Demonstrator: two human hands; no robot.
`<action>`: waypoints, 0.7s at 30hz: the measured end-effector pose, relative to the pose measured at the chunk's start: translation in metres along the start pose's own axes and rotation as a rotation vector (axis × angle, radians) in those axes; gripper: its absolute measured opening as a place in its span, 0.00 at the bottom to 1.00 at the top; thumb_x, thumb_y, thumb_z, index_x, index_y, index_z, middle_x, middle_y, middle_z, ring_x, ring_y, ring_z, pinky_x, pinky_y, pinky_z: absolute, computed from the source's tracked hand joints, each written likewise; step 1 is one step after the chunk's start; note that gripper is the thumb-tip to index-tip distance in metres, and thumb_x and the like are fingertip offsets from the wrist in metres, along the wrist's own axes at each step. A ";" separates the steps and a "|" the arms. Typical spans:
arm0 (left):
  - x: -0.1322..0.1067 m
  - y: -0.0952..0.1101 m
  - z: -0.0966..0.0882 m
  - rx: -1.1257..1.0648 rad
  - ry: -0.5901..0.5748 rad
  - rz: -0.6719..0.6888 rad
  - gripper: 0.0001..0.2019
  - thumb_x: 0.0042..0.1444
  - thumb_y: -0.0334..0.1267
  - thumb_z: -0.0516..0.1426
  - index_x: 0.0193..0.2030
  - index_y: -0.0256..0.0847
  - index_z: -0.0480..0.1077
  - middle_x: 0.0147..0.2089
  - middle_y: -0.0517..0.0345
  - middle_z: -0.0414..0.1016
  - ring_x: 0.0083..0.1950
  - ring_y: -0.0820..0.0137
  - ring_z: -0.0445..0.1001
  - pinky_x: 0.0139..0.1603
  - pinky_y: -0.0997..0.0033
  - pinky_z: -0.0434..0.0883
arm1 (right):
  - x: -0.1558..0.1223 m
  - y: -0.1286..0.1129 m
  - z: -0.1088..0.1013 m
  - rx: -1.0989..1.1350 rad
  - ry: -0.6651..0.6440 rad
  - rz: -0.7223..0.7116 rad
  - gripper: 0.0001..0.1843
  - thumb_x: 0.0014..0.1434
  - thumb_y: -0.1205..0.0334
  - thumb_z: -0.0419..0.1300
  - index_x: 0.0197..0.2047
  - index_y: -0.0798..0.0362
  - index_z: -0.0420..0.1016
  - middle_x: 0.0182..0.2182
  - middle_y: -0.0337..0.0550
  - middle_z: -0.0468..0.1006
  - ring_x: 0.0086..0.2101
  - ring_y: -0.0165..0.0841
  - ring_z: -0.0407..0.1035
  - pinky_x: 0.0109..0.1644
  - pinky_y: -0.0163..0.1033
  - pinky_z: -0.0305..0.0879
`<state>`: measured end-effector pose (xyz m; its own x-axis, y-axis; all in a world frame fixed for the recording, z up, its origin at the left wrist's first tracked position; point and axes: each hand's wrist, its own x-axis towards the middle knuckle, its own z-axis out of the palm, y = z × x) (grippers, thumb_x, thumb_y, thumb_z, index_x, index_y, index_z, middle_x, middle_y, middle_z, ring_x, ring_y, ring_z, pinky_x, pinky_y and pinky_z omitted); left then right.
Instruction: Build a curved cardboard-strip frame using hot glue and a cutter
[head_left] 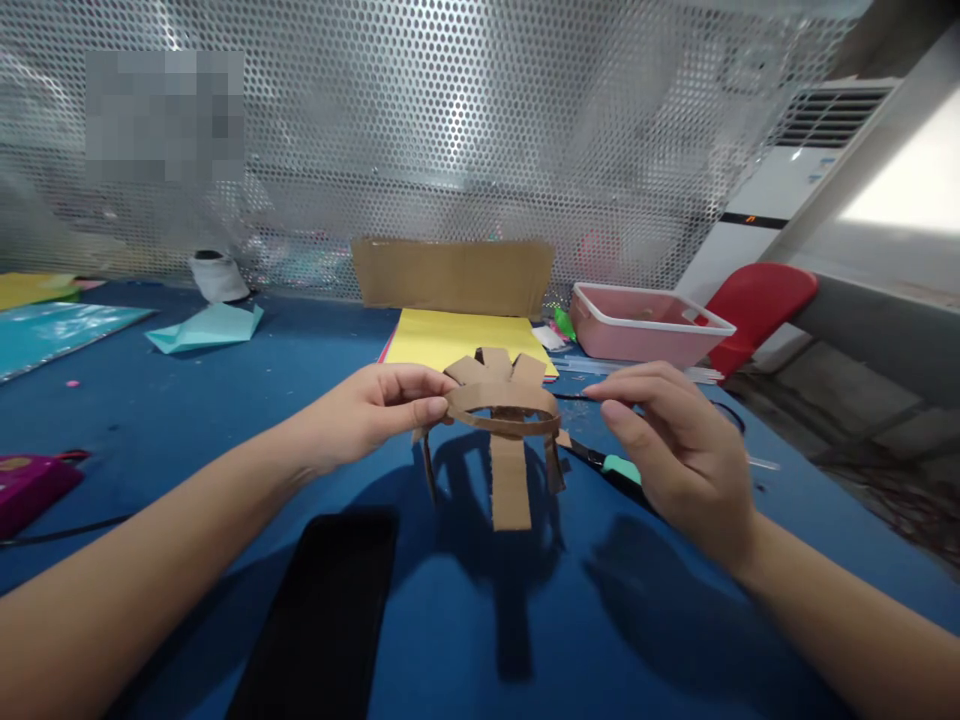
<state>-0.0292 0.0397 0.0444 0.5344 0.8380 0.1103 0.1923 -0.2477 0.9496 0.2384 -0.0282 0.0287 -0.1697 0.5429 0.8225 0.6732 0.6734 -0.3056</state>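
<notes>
A brown cardboard ring [544, 402] with several strips sticking out is held above the blue table. Some strips point up at the back and others hang down at the front and sides. My left hand [397, 405] pinches its left edge between thumb and fingers. To the right of the ring hovers my right hand [671, 450], its thumb and curled fingers slightly apart with nothing visible between them. Below that hand lies a black and teal cutting tool [621, 468], partly hidden. Behind its fingertips runs a thin dark object [572, 397], too covered to identify.
A black phone [322, 610] lies on the blue table [442, 640] in front. Farther back are yellow paper sheets [457, 338], a cardboard piece [454, 275] and a pink basket [645, 325]. Folded teal paper [210, 328] and a purple object [34, 490] are at left.
</notes>
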 end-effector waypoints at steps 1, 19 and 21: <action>0.000 0.000 0.001 -0.016 -0.013 0.003 0.07 0.50 0.39 0.63 0.36 0.41 0.77 0.33 0.58 0.76 0.33 0.73 0.72 0.37 0.73 0.70 | 0.000 0.001 0.001 0.029 -0.011 0.039 0.09 0.62 0.70 0.55 0.40 0.49 0.74 0.34 0.42 0.75 0.36 0.32 0.70 0.38 0.37 0.68; -0.004 0.003 0.006 -0.169 -0.226 0.077 0.10 0.53 0.41 0.65 0.38 0.37 0.72 0.33 0.61 0.73 0.35 0.76 0.69 0.39 0.77 0.67 | -0.008 0.003 0.005 0.549 -0.156 0.371 0.12 0.66 0.56 0.53 0.39 0.46 0.77 0.37 0.40 0.78 0.41 0.34 0.72 0.47 0.38 0.67; -0.003 0.001 0.004 -0.189 -0.224 0.070 0.11 0.54 0.42 0.65 0.38 0.38 0.73 0.34 0.61 0.73 0.36 0.76 0.69 0.40 0.77 0.67 | -0.010 0.008 0.005 0.577 -0.151 0.357 0.12 0.66 0.55 0.54 0.39 0.45 0.79 0.38 0.40 0.79 0.43 0.36 0.72 0.48 0.39 0.67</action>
<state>-0.0271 0.0352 0.0441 0.7134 0.6886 0.1295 0.0034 -0.1883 0.9821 0.2420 -0.0258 0.0156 -0.1355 0.8163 0.5615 0.2231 0.5773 -0.7855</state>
